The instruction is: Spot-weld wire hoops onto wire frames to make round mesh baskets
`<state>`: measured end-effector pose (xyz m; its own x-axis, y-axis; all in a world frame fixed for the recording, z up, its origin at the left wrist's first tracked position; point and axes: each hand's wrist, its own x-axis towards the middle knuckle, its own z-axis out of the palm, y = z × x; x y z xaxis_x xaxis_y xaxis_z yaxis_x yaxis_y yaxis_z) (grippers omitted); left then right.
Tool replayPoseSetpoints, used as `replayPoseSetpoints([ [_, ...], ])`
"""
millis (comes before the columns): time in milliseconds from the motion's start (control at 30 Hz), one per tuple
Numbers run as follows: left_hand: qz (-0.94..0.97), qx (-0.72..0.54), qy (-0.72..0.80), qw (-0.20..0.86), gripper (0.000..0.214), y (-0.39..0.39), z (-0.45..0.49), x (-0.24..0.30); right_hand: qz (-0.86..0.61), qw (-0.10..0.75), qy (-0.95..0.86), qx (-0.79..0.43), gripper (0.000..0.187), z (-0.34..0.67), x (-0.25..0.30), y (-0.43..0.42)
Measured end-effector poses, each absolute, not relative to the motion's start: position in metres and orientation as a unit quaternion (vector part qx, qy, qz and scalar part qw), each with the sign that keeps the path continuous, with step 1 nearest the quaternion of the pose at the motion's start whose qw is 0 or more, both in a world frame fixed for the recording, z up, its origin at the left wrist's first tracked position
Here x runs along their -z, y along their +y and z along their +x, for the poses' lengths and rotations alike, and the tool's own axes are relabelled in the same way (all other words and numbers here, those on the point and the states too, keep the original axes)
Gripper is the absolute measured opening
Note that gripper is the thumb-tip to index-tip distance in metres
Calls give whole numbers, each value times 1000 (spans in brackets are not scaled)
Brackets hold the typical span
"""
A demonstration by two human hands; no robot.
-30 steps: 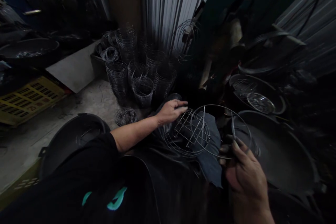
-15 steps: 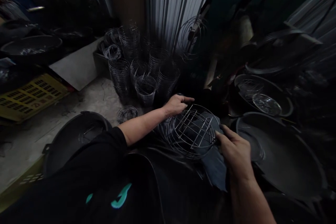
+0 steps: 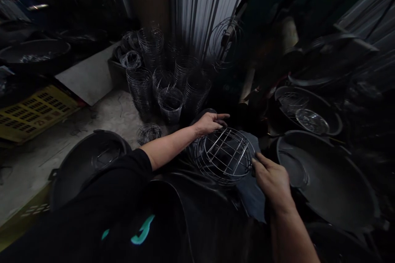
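Observation:
A round wire rack [image 3: 224, 155] with a grid top and ringed sides rests on a dark cloth in front of me. My left hand [image 3: 210, 123] grips its far left rim, the forefinger stretched out along the top. My right hand [image 3: 270, 176] holds the near right rim, fingers curled onto the wire. Both arms reach in from below, the left one across a black sleeve.
Stacks of wire rings [image 3: 168, 86] stand on the floor behind the rack. A large black basin [image 3: 330, 181] lies at right, another black basin [image 3: 89, 164] at left. A yellow crate [image 3: 33, 115] lies far left. Corrugated sheet [image 3: 210, 4] rises behind.
One second ago my right hand held a loose wire ring beside the rack. The ring came down onto the rack, and both hands now hold the rack's rim, turned slightly.

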<state>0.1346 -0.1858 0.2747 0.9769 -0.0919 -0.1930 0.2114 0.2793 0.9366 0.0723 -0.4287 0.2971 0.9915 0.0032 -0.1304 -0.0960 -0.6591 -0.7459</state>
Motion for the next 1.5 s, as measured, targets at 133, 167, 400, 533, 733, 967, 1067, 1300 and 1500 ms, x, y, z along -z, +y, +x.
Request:
replayPoseSetpoints([
  [133,579,109,49,807,57,-182,135,-268,-950,291,31,-110,70,62,-305,-422],
  [167,577,112,48,807,56,-181,134,-267,-954,272,37,-117,73,60,-305,-421],
  [400,585,124,33,801,50,-176,134,-257,-914,388,35,-109,78,59,-281,-428],
  [533,597,130,24,791,49,-175,131,-257,-888,447,57,-91,75,58,-270,-428],
  [733,627,102,36,771,47,-172,119,-267,-896,431,76,-78,81,40,-265,-420],
  [967,668,208,111,706,71,-155,127,-279,-915,402,35,-3,72,34,-281,-404],
  [1067,710,288,102,635,79,-148,135,-301,-930,367,-14,4,66,37,-291,-397],
  [1300,814,155,80,554,104,-154,147,-359,-887,461,9,41,67,48,-279,-448],
  [1500,851,177,40,493,104,-174,148,-329,-812,438,375,89,54,17,-211,-596],
])
